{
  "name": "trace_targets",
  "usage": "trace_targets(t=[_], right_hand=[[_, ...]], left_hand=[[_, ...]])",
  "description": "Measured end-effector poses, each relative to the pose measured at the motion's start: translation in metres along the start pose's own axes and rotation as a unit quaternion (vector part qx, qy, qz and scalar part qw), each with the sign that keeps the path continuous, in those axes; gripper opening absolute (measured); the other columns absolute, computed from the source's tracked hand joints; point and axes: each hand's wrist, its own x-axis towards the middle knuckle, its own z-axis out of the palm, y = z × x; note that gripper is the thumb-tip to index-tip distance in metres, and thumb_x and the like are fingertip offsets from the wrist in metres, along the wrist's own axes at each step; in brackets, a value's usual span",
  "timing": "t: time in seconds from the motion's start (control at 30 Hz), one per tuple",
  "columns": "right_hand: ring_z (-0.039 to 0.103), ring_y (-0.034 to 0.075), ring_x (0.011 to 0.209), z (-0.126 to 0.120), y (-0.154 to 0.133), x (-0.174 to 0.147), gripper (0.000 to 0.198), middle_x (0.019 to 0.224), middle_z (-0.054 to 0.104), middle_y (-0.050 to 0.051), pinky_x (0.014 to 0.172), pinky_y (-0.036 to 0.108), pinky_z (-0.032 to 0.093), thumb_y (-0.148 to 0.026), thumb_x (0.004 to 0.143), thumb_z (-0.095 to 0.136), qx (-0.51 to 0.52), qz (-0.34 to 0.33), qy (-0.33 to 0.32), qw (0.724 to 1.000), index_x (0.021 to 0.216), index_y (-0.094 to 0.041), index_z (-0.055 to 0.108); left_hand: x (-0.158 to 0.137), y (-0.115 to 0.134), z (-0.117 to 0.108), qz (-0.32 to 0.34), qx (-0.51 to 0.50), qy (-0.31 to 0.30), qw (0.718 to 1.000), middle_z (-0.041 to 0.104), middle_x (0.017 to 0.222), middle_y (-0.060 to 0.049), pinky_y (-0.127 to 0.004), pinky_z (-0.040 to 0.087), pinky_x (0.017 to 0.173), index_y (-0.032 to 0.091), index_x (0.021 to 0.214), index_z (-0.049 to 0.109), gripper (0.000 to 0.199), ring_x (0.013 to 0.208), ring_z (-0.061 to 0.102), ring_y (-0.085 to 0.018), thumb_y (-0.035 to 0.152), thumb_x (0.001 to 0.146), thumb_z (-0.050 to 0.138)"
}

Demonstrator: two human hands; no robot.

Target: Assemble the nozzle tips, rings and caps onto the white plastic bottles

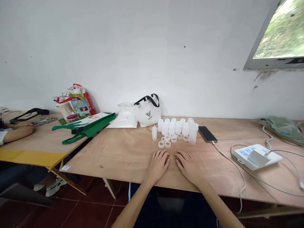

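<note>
While left hand [158, 166] and right hand [189, 167] hold nothing, work looks unstarted, all of it left | both rest palm-down on the wooden table [118, 158], lower centre, fingers loosely extended | translucent plastic rings [161, 146] lie loose at centre, just beyond | nozzle-tipped container [154, 134] stands at their left, white plastic containers [171, 129] cluster behind
</note>
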Motion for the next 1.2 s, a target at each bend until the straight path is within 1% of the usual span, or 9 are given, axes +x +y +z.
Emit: trace_targets(t=[0.1, 0.17, 0.3, 0.4, 0.47, 0.57, 0.7, 0.97, 1.2], right_hand=[[0.064, 0.028, 0.122, -0.006, -0.004, 0.003, 0.034, 0.139, 0.062, 0.012, 0.101, 0.047, 0.053, -0.025, 0.103, 0.042, 0.003, 0.007, 0.006, 1.0, 0.131, -0.023, 0.061], [0.066, 0.027, 0.116, -0.017, -0.009, 0.014, 0.04, 0.143, 0.057, 0.013, 0.093, 0.042, 0.057, -0.022, 0.103, 0.038, 0.009, 0.03, 0.013, 0.999, 0.14, -0.023, 0.054], [0.072, 0.021, 0.088, -0.045, -0.021, 0.067, 0.05, 0.151, 0.046, 0.012, 0.065, 0.031, 0.057, -0.021, 0.102, 0.038, -0.038, 0.057, -0.033, 0.997, 0.151, -0.03, 0.041], [0.073, 0.021, 0.08, -0.056, -0.023, 0.118, 0.056, 0.158, 0.035, 0.015, 0.062, 0.032, 0.054, -0.021, 0.1, 0.041, -0.129, 0.062, -0.072, 0.987, 0.155, -0.033, 0.035], [0.073, 0.024, 0.084, -0.057, -0.021, 0.145, 0.062, 0.159, 0.031, 0.019, 0.065, 0.034, 0.053, -0.018, 0.098, 0.042, -0.159, 0.087, -0.104, 0.978, 0.158, -0.033, 0.03], [0.074, 0.026, 0.09, -0.051, -0.016, 0.169, 0.064, 0.154, 0.038, 0.022, 0.071, 0.035, 0.053, -0.014, 0.096, 0.043, -0.164, 0.105, -0.143, 0.97, 0.156, -0.031, 0.033], [0.072, 0.027, 0.096, -0.045, -0.012, 0.179, 0.054, 0.139, 0.052, 0.019, 0.074, 0.035, 0.052, -0.014, 0.095, 0.043, -0.154, 0.11, -0.163, 0.968, 0.148, -0.028, 0.044], [0.069, 0.027, 0.098, -0.045, -0.005, 0.196, 0.04, 0.125, 0.062, 0.015, 0.076, 0.036, 0.049, -0.026, 0.098, 0.046, -0.118, 0.114, -0.189, 0.968, 0.137, -0.021, 0.049], [0.067, 0.023, 0.098, -0.043, -0.004, 0.196, 0.028, 0.112, 0.07, 0.012, 0.078, 0.03, 0.045, -0.033, 0.104, 0.045, -0.083, 0.111, -0.186, 0.973, 0.117, -0.018, 0.065]], left_hand=[[0.0, 0.001, -0.002, -0.005, -0.005, -0.002, 1.0, 0.062, 0.14, -0.005, -0.046, 0.042, 0.11, 0.024, 0.121, 0.061, 0.024, 0.13, 0.053, -0.025, 0.03, 0.104, 0.046], [0.0, 0.003, -0.003, -0.008, -0.01, -0.006, 1.0, 0.062, 0.14, -0.005, -0.046, 0.042, 0.11, 0.024, 0.12, 0.061, 0.023, 0.13, 0.054, -0.025, 0.029, 0.104, 0.046], [0.0, 0.004, -0.005, -0.005, -0.011, -0.015, 1.0, 0.063, 0.138, -0.006, -0.046, 0.042, 0.109, 0.024, 0.12, 0.061, 0.023, 0.131, 0.053, -0.025, 0.029, 0.104, 0.046], [0.0, 0.003, -0.003, -0.004, -0.007, -0.016, 1.0, 0.062, 0.139, -0.006, -0.046, 0.041, 0.109, 0.024, 0.12, 0.061, 0.023, 0.131, 0.052, -0.026, 0.029, 0.103, 0.046], [0.0, 0.002, -0.002, -0.004, -0.004, -0.014, 1.0, 0.062, 0.14, -0.006, -0.047, 0.041, 0.11, 0.024, 0.121, 0.061, 0.024, 0.131, 0.053, -0.026, 0.029, 0.103, 0.046], [-0.001, 0.001, -0.002, -0.005, -0.001, -0.014, 1.0, 0.062, 0.14, -0.006, -0.047, 0.041, 0.109, 0.024, 0.121, 0.061, 0.023, 0.13, 0.053, -0.026, 0.028, 0.103, 0.046], [-0.001, 0.002, -0.004, -0.004, -0.003, -0.008, 1.0, 0.062, 0.139, -0.006, -0.047, 0.042, 0.109, 0.025, 0.12, 0.061, 0.023, 0.13, 0.054, -0.026, 0.028, 0.103, 0.047], [-0.001, 0.004, -0.006, -0.008, -0.005, -0.016, 1.0, 0.062, 0.139, -0.007, -0.048, 0.041, 0.11, 0.024, 0.121, 0.061, 0.023, 0.13, 0.053, -0.026, 0.028, 0.103, 0.047], [-0.001, 0.002, -0.005, -0.001, -0.004, -0.017, 1.0, 0.061, 0.141, -0.006, -0.048, 0.041, 0.11, 0.024, 0.121, 0.061, 0.024, 0.131, 0.052, -0.026, 0.028, 0.104, 0.045]])
